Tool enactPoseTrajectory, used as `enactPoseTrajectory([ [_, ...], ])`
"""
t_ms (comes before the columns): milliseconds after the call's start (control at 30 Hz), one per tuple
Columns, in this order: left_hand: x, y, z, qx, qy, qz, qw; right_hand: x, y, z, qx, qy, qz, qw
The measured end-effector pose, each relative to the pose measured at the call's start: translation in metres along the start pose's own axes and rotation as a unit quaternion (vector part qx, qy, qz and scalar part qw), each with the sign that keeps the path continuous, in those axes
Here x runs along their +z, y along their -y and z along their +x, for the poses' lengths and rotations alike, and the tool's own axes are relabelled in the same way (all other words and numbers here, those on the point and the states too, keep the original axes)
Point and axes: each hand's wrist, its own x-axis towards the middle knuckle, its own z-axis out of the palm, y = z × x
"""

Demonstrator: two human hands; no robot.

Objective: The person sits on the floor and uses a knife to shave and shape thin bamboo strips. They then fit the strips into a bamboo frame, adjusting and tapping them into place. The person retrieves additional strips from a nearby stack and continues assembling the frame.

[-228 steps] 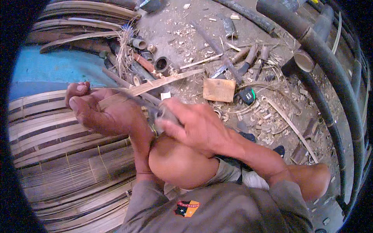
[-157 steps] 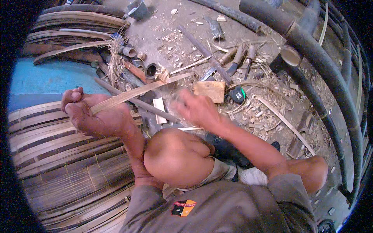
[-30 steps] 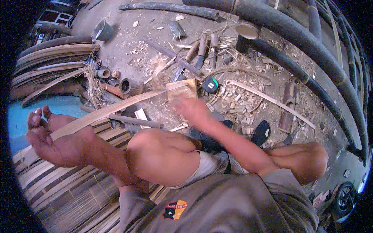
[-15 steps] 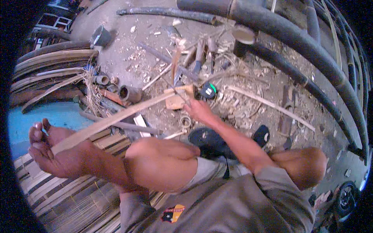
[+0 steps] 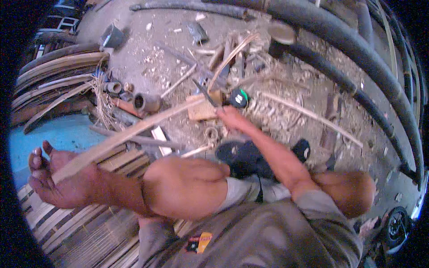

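Now, a long pale bamboo strip (image 5: 129,134) running slantwise across the scene, low end at the left, high end over by the wooden block (image 5: 202,107). Left hand (image 5: 56,178) low at the left edge, palm up, fingers half curled and loose, thumb and fingertips up around the strip's near end, strip lying across the palm; resting there or truly gripped, cannot tell. Right hand (image 5: 229,117) stretched well forward past the bare knee (image 5: 187,187), fingers closed round the handle of a dark blade (image 5: 204,93), blade slanting up and to the left over the block. Far tip of the strip ending right at that block, just beside the right hand. Green and black tape measure (image 5: 240,98) just right of the blade hand, near touching the block. Black sandal (image 5: 243,156) below the right forearm on the dusty ground. Short bamboo tube sections (image 5: 144,102) to the left of the block, among shavings and chips. Stacked split bamboo slats (image 5: 62,76) curving along the upper left, more slats (image 5: 67,223) flat under the left forearm. Blue sheet (image 5: 67,134) between the two piles. Thick dark bamboo poles (image 5: 357,49) sweeping round the upper right rim.
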Motion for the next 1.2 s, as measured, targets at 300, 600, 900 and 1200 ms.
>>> enactPoseTrajectory([
  [300,0.014,-0.013,-0.008,-0.044,-0.031,0.006,0.999,-0.033,-0.004,-0.010,-0.020,0.025,-0.037,0.999],
  [600,0.024,-0.015,-0.046,-0.150,-0.061,0.043,0.986,-0.042,0.074,-0.034,-0.018,-0.053,-0.121,0.991],
  [900,0.025,-0.047,-0.088,-0.120,0.011,0.044,0.992,-0.067,0.245,-0.153,-0.241,-0.003,0.015,0.970],
  [1200,0.036,-0.046,-0.099,-0.130,0.006,0.043,0.991,-0.061,0.217,-0.158,-0.178,0.043,-0.046,0.982],
])
